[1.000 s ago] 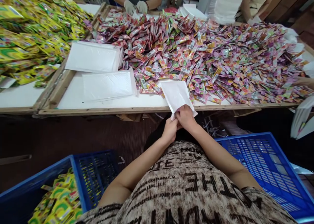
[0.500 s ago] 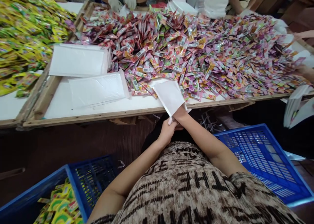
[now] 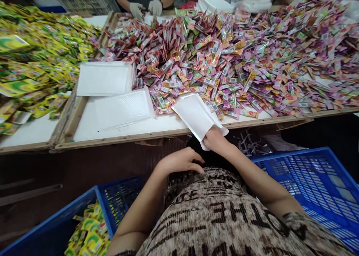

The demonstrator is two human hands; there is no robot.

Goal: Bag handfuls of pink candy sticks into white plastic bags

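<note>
One white bag [image 3: 196, 114] overhangs the table edge [image 3: 157, 133], far end against the sachets [image 3: 213, 61], near end pinched in the right hand [image 3: 214, 140]. Left hand [image 3: 182, 160] slack, fingers spread, holding nothing, below the edge.

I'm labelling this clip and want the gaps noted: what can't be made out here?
Head view:
1. white bag: opaque, contents hidden.
2. right hand: fingertips hidden by the bag.
3. pink sachets: print too small.
4. co-worker's gloved hands: arms cut off by top edge.
</note>
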